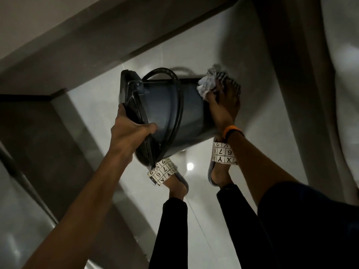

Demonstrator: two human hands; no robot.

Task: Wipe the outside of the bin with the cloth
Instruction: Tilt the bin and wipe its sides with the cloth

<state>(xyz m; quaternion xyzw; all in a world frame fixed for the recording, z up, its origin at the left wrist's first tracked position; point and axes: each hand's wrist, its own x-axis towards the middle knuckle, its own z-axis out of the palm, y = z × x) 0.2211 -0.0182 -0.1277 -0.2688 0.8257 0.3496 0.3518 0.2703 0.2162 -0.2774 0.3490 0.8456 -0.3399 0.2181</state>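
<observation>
A dark grey bin [165,111] with a black wire handle and a dark lid is tipped on its side in the air above my feet. My left hand [130,131] grips its lidded rim at the left end. My right hand [223,103] presses a crumpled white and striped cloth [208,84] against the bin's base end on the right. An orange band sits on my right wrist.
My feet in patterned slippers [163,171] stand on a glossy pale tiled floor [194,220]. A dark skirting and wall [58,55] run across the upper left. A pale curtain or wall [342,74] hangs at the right.
</observation>
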